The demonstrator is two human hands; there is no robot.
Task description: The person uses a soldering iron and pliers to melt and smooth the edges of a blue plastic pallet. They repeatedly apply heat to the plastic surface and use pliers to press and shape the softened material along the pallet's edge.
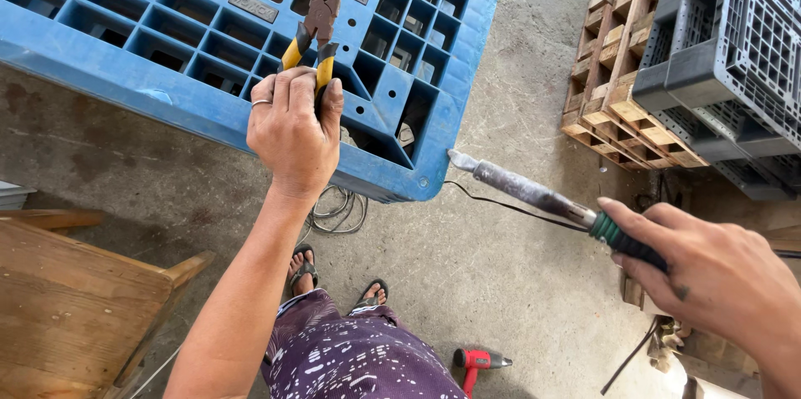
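Pliers (317, 25) with yellow handles pinched in left hand (292, 130) grip, jaws above blue pallet (150, 82), right hand (709, 274) grip clenched round green-handled soldering iron (534, 192), small rectangular embossed labels on pallet grid

An outdoor workshop yard: bare concrete floor (509, 282), stacked wooden pallets (613, 74) and grey plastic pallets (734, 40).
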